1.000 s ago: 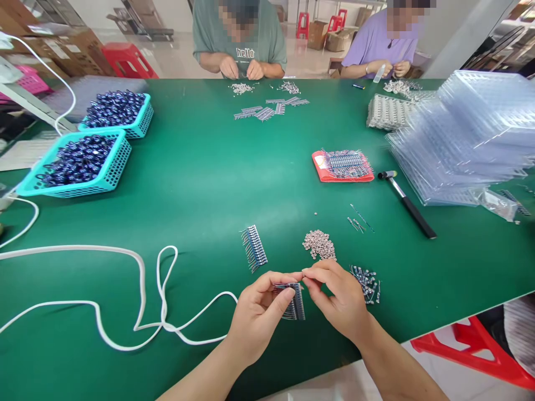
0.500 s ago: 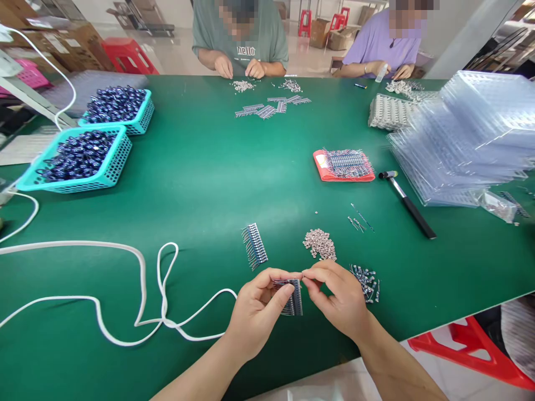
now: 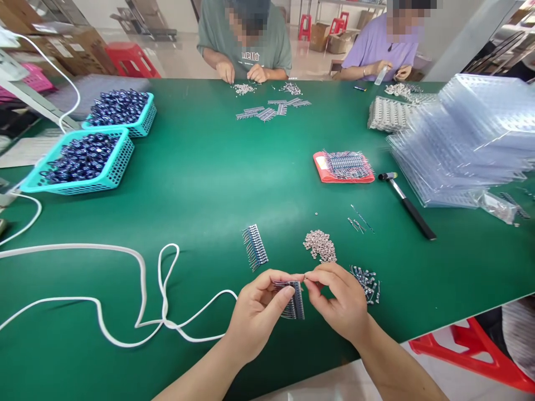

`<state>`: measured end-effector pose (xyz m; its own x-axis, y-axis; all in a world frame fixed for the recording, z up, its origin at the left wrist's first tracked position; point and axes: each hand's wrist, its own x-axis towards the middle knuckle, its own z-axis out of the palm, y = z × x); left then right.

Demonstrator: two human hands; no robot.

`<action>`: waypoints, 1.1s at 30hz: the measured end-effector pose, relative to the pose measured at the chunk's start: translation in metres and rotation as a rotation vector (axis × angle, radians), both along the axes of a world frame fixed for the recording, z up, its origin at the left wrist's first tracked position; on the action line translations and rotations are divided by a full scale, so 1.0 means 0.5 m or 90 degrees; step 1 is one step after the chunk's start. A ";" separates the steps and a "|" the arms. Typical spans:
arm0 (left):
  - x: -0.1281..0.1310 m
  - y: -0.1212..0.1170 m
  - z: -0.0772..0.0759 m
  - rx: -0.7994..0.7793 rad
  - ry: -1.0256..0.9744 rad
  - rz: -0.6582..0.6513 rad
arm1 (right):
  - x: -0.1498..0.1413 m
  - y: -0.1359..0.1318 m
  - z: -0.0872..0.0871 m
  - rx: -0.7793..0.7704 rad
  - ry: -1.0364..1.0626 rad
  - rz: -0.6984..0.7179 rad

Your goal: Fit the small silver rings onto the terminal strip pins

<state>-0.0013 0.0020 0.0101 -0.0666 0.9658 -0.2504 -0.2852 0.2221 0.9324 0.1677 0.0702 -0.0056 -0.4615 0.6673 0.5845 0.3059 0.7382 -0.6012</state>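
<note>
Between thumb and fingers, my left hand (image 3: 261, 312) grips a small strip of circuit boards (image 3: 297, 303) with thin wire leads along one side. My right hand (image 3: 340, 298) is closed in a pinch at the strip's upper corner, close to my left fingertip; whatever sits in the pinch is too small to make out. Just beyond my right hand lies a pile of tiny pale round parts (image 3: 320, 245). Beside its knuckles is a heap of small parts with wire leads (image 3: 365, 283). A second board strip with leads (image 3: 254, 247) rests on the table past my left hand.
White cables (image 3: 163, 301) loop across the left. Two turquoise baskets (image 3: 121, 159) hold dark glossy parts. A hammer (image 3: 407, 206), a red packet with strips (image 3: 321, 172) and stacked clear trays (image 3: 455, 150) stand right. Two people sit across the green table (image 3: 200, 184).
Both hands hold nearly the same pose, with the right pinch shifted very slightly at the strip's corner. The view has tilted a little. The person opposite leans further forward.
</note>
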 end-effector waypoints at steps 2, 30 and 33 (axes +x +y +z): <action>0.000 0.000 0.000 0.001 0.001 0.003 | -0.001 0.000 0.000 -0.014 0.005 0.001; -0.002 -0.003 0.002 0.011 0.065 0.003 | -0.003 -0.003 0.013 -0.039 0.020 -0.023; -0.003 -0.002 0.004 0.007 0.055 0.007 | -0.002 -0.004 0.012 -0.031 0.012 -0.026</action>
